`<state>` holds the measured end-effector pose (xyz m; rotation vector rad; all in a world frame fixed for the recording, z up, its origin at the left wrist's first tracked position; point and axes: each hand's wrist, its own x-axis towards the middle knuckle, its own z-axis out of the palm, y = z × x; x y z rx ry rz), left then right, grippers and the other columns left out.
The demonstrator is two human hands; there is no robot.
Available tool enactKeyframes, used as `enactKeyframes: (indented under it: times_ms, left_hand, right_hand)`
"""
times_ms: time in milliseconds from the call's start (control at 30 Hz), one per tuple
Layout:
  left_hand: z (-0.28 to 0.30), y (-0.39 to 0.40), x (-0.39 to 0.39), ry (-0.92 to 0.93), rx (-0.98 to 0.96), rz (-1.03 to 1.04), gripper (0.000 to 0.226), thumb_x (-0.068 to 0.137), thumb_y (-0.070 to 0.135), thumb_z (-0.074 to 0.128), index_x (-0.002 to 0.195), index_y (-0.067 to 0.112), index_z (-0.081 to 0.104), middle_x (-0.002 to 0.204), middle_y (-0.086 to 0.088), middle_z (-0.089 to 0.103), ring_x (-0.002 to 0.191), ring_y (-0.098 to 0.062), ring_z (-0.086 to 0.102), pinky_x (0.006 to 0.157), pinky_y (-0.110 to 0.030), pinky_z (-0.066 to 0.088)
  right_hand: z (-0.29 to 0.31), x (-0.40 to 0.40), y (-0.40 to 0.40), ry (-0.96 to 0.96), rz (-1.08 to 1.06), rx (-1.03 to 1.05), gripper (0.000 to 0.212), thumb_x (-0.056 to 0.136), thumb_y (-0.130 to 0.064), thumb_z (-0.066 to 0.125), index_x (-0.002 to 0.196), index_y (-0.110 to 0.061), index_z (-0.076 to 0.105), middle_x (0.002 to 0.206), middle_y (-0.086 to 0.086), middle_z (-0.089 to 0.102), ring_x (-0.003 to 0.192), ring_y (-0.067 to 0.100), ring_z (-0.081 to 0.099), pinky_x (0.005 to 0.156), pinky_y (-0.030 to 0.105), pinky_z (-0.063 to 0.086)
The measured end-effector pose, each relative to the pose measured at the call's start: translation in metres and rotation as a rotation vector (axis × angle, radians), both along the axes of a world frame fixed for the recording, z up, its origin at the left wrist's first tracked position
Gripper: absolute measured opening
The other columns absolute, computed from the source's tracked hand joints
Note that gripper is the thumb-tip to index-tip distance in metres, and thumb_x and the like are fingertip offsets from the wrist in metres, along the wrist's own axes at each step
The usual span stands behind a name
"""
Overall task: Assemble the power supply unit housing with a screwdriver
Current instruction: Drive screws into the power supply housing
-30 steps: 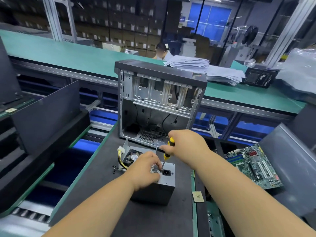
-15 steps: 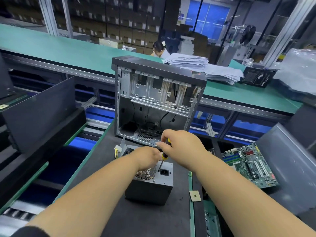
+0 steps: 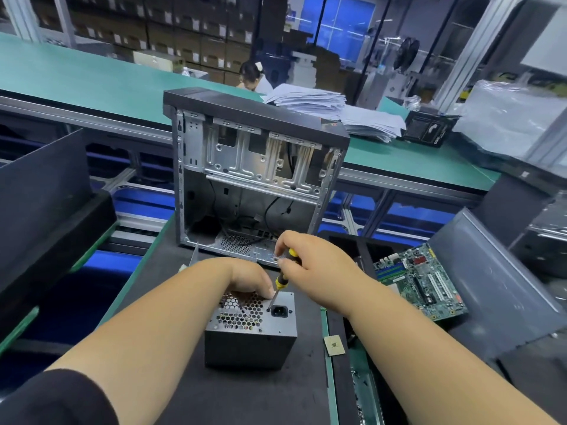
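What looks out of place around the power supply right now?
A small square chip lies loose on the mat right of the power supply, straddling the green edge. A bare motherboard sits tilted against a grey panel. The supply itself sits square.

Power supply: the grey metal box-shaped power supply unit stands on the dark mat-covered work table, straight before me.
Left hand: my left hand rests on the unit's top, at its far edge.
Right hand: my right hand is above and just right of the left, wrapped round the yellow-and-black-handled screwdriver, whose tip meets the top face beside the power socket.
Case: the open silver-and-black steel computer case stands upright behind the unit.
Motherboard: the green circuit motherboard lies right of my right hand.
Papers: the stack of white papers lies on the green bench behind the case.
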<state>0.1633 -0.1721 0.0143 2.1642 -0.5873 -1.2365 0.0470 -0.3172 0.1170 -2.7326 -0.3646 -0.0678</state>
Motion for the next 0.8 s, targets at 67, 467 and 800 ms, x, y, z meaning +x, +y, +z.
enactKeyframes:
  times_ms: [67,467,800]
  left_hand:
    - [-0.003,-0.001,0.002,0.046,-0.014,0.046,0.016,0.087,0.023,0.060,0.072,0.024,0.067,0.066,0.005,0.062,0.058,-0.014,0.055,0.061,-0.028,0.047]
    - [-0.020,-0.003,0.010,0.026,-0.044,0.017,0.014,0.093,0.019,0.058,0.084,0.020,0.068,0.088,0.002,0.066,0.081,-0.015,0.058,0.078,-0.030,0.047]
    - [-0.023,-0.003,0.014,-0.027,-0.041,-0.024,0.016,0.089,0.018,0.058,0.078,0.015,0.069,0.111,-0.012,0.060,0.090,-0.020,0.065,0.078,-0.036,0.049]
  right_hand:
    - [0.002,-0.001,0.000,0.021,0.008,-0.006,0.014,0.090,-0.025,0.048,0.102,-0.031,0.052,0.087,-0.011,0.049,0.077,0.008,0.049,0.065,0.032,0.043]
    - [0.003,0.004,0.010,-0.053,-0.078,-0.141,0.020,0.096,-0.034,0.042,0.113,-0.032,0.051,0.089,-0.010,0.062,0.079,0.013,0.055,0.068,0.036,0.049]
    - [-0.002,0.011,0.014,-0.149,-0.107,-0.255,0.032,0.097,-0.046,0.043,0.125,-0.030,0.046,0.071,-0.008,0.053,0.070,0.017,0.053,0.055,0.032,0.039]
